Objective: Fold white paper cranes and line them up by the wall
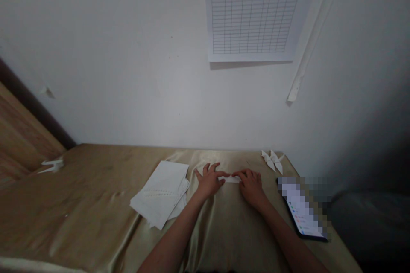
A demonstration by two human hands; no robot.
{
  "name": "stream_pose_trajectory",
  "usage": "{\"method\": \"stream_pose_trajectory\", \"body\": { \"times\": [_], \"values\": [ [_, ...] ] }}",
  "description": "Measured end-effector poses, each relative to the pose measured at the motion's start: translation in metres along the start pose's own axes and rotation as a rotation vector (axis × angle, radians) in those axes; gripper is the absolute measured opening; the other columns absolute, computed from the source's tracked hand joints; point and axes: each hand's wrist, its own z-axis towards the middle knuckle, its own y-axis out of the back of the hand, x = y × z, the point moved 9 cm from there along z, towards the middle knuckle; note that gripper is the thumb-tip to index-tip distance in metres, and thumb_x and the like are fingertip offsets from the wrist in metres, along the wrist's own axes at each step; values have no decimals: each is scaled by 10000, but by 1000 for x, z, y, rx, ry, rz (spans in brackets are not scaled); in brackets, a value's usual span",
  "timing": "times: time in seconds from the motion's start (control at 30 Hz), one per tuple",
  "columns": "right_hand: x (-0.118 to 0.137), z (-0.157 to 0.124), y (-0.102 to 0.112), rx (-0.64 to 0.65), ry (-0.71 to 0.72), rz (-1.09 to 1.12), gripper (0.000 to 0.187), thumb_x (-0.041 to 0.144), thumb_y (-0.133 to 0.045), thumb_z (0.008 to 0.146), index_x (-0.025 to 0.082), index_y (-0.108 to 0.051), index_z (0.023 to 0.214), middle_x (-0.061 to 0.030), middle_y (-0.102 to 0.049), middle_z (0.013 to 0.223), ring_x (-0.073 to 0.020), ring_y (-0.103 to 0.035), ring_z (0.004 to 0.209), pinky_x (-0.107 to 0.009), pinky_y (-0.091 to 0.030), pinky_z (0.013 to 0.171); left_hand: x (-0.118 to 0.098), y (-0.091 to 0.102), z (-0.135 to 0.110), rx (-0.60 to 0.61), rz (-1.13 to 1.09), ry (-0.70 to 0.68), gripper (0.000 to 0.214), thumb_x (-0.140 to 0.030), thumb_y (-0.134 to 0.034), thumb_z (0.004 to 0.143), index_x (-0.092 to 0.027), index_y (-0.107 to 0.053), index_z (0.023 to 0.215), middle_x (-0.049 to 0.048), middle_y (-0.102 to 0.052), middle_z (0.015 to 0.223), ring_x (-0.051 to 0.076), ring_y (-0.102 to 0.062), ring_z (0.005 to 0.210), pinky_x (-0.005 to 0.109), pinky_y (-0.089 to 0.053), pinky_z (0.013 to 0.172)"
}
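Left to right.

You've got a wooden panel (19, 136) off the worktop's left edge. A folded white paper shape (53, 165) sits at that left edge, toward the far corner. Pointed ends, so I'd count it as folded up, but too blurry to call complete.

The worktop (96, 204) is covered in a shiny gold cloth. Left of centre on it: a loose paper pile (163, 187), sheets at odd angles, a dotted line across the top one. I'd call that unused stock, so material is left.

Your left hand (210, 180) is just right of the pile, index and thumb at the left end of a small paper strip (233, 180), other fingers spread. The strip lies around mid-worktop, between far and near edges. Your right hand (250, 183) is at its right end, index nearly meeting the left one, remaining fingers curled. Both are on the paper; can't tell whether you're pinching or only pressing down.

Progress on this one: narrow and flat, no points showing. Reads as early to mid folding, shaping not yet done. Fold count hidden by your fingers.

At the far right corner: a white paper cluster (272, 161), pointed and folded. One piece or two, can't tell. Below it, along the right edge, a phone (303, 213), screen lit, partly pixelated.
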Motion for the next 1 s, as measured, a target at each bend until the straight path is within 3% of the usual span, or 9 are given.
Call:
{"method": "stream_pose_trajectory", "body": {
  "times": [0.13,0.3,0.5,0.73,1.0],
  "values": [
    [0,-2,3,-21,10,-1,471,112,-450,852,373,-644,1193,-45,-581,1206,-243,-461,1213,-480,-196,1112,-1,-1,-3,-25,4,-14,334,-332,-607,873,-548,-671,1119,-96,-403,1543,381,-217,1471,828,33,1042],
    [4,-1,8,-66,0,37,266,307,-508,920,351,-682,1116,-46,-594,1172,-247,-481,1171,-474,-229,1098,-6,1,-4,-80,-27,-4,236,-436,-650,852,-508,-701,1071,-84,-447,1514,369,-254,1450,818,60,1049],
    [9,-1,10,-126,-23,-17,227,423,-575,903,339,-680,1085,-51,-607,1158,-271,-481,1152,-514,-220,1098,-17,5,-6,-146,-2,-34,209,-470,-668,855,-433,-713,1056,-40,-472,1498,361,-295,1422,809,17,1066],
    [6,2,5,-91,-49,-25,232,352,-571,894,375,-664,1105,-41,-606,1160,-276,-481,1158,-527,-223,1090,-12,3,-2,-138,-2,-19,198,-412,-709,834,-458,-712,1026,-46,-459,1508,373,-286,1432,838,-5,1030],
    [-6,8,-3,-33,-13,49,395,220,-537,859,377,-623,1211,-47,-601,1198,-268,-478,1185,-475,-254,1081,-4,9,-3,-78,-20,4,294,-325,-710,832,-517,-707,1054,-45,-421,1537,404,-227,1461,848,-18,1010]
  ]
}}
